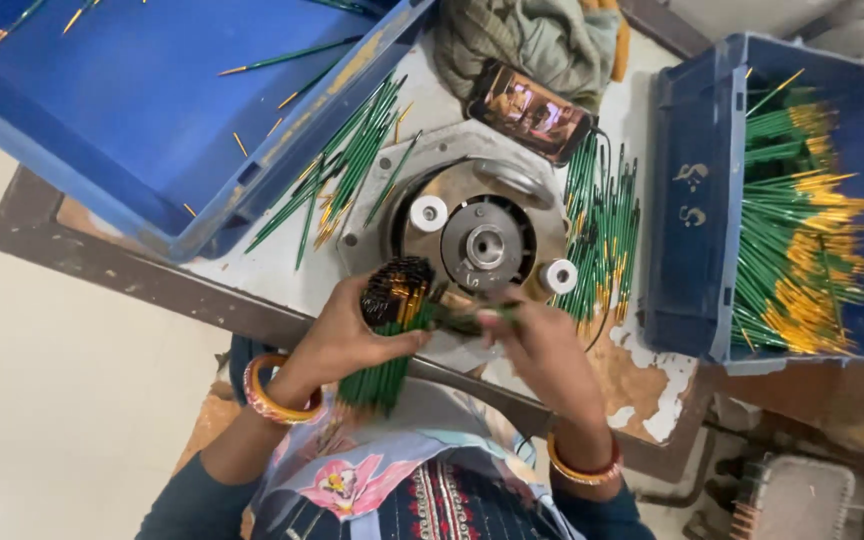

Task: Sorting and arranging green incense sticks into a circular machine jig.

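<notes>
My left hand grips a thick bundle of green sticks with dark and gold tips, held upright near the table's front edge. Beside it, my right hand pinches a few green sticks that lie blurred between the two hands. Both hands sit just in front of a round metal machine head with two white rollers. Each wrist wears orange bangles.
Loose green sticks lie left and right of the machine. A blue crate at the right holds several gold-tipped sticks. A large tilted blue crate stands at the back left. A phone and a cloth lie behind.
</notes>
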